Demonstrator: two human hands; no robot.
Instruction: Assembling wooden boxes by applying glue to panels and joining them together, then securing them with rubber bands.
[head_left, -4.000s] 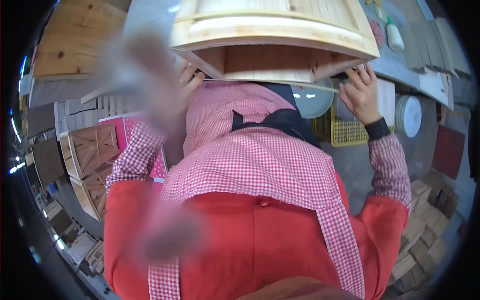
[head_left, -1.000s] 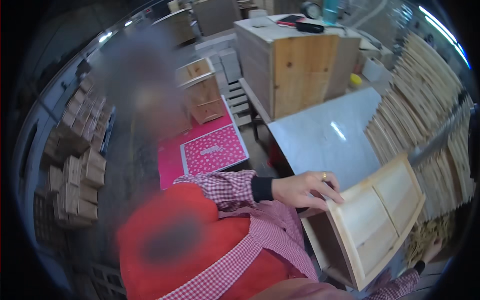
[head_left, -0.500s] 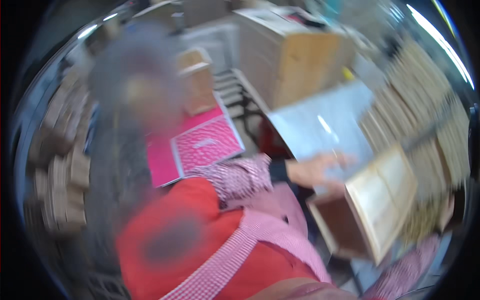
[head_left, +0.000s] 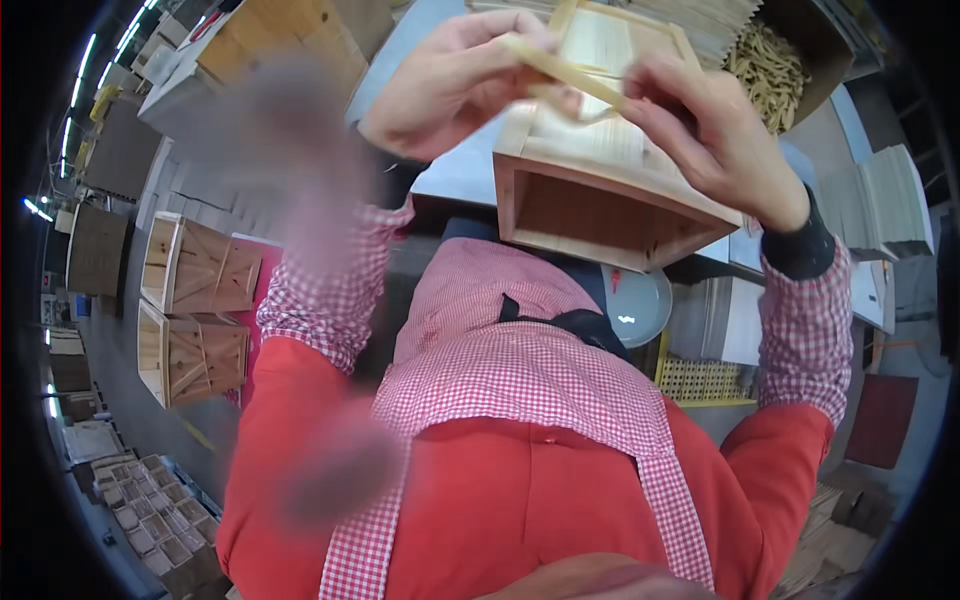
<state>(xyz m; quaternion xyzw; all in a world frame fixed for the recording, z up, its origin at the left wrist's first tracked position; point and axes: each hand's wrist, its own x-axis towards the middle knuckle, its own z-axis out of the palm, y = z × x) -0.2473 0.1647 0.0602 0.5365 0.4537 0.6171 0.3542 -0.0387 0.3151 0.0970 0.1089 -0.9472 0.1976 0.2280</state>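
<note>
A pale tan rubber band (head_left: 565, 70) is stretched between my two hands. My left hand (head_left: 455, 85) pinches one end, its fingers curled together. The other end is gripped between the thumb and fingers of my right hand (head_left: 715, 135). Just beneath the band lies a light wooden box (head_left: 620, 165), its dark hollow end facing me and its planked top up. Both hands hover above this box, and I cannot tell whether the band touches it.
At the upper right a carton holds a heap of similar bands (head_left: 768, 75). Flat boards (head_left: 895, 195) are stacked at the right. Two finished-looking wooden boxes (head_left: 205, 270) stand on the left. A round pale plate-like disc (head_left: 638, 305) shows below the box.
My view has swung to the right, bringing the wooden box before me. My left hand has come over the box, and both hands now hold the rubber band above it.
</note>
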